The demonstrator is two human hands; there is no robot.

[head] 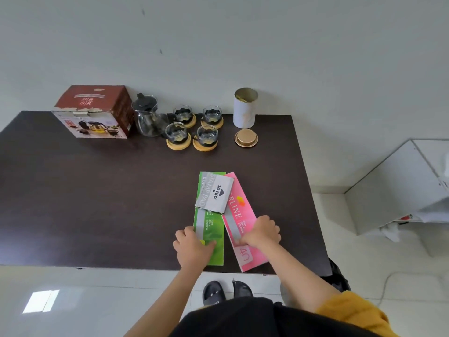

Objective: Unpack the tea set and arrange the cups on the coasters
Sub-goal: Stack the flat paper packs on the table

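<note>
Several glass cups, such as one at the front left (176, 134), stand on round wooden coasters (179, 144) at the back of the dark table (97, 203). A glass teapot (148, 116) with a black lid stands left of them, beside the red tea set box (93, 110). Near the front edge, my left hand (193, 246) presses on a flat green box (210, 220). My right hand (261, 232) rests curled on a flat pink box (243, 222) beside it. A grey stamp pad box (215, 194) lies across both.
A white cylindrical canister (245, 108) stands open at the back right, with its gold lid (246, 138) on the table in front of it. A white cabinet (398, 188) stands to the right of the table. Black sandals (226, 290) show under the table's front edge.
</note>
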